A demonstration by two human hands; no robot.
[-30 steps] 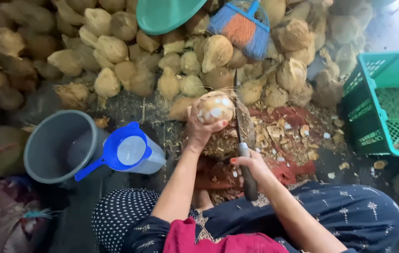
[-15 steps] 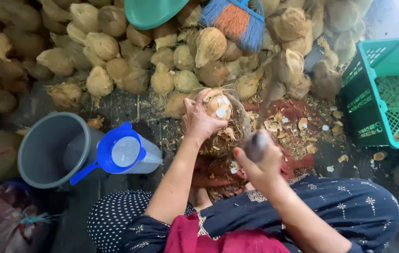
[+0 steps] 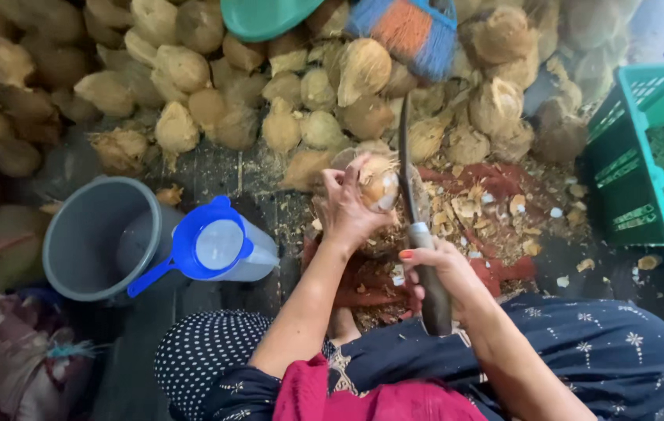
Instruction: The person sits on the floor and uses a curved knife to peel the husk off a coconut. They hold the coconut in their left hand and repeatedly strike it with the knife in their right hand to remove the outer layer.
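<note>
Looking down from the head view, the left hand (image 3: pixel 345 209) has its grip clamped on a husked coconut (image 3: pixel 375 181), held over the husk-littered floor just before the coconut pile (image 3: pixel 285 93). The right hand (image 3: pixel 437 269) is closed on a long knife (image 3: pixel 410 195), its blade touching the coconut's right side. A grey bucket (image 3: pixel 86 234) and blue-lidded jug (image 3: pixel 219 245) sit left, a green crate (image 3: pixel 644 156) right

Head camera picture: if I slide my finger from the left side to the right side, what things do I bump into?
Grey bucket → blue-lidded jug → left hand holding a coconut → knife in the right hand → green crate.
</note>
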